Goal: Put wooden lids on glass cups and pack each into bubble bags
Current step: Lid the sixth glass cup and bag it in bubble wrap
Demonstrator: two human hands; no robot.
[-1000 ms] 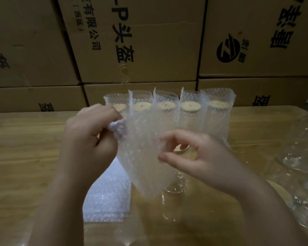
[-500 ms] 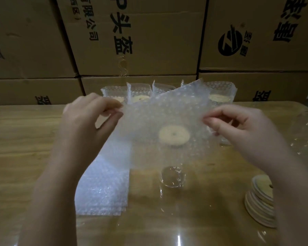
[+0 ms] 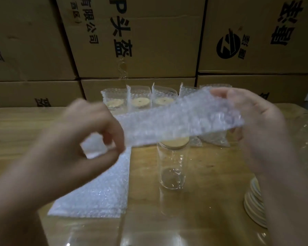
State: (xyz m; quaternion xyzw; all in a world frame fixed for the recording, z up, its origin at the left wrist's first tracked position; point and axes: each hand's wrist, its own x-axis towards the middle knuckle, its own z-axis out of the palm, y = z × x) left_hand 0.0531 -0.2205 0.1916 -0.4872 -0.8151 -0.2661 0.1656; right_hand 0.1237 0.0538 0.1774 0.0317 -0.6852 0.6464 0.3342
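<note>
Clear glass cup (image 3: 172, 167), capped with a pale wooden lid (image 3: 174, 143), stands upright. Just above it, a cloudy, dimpled bubble bag (image 3: 181, 119) is stretched out: left hand (image 3: 89, 148) pinches one end, right hand (image 3: 256, 130) grips the other. Behind the cup stand bagged cups (image 3: 140, 102).

We've got bubble bag (image 3: 181, 119) stretched out in air, tilted up to right, above glass cup (image 3: 172, 167). Cup clear, upright on bench (image 3: 212, 174), wooden lid (image 3: 176, 143) seated on rim. Flat bag stack (image 3: 96, 189) left of cup, spare lid stack (image 3: 254, 205) right, bagged cups (image 3: 140, 102) rowed behind.
</note>
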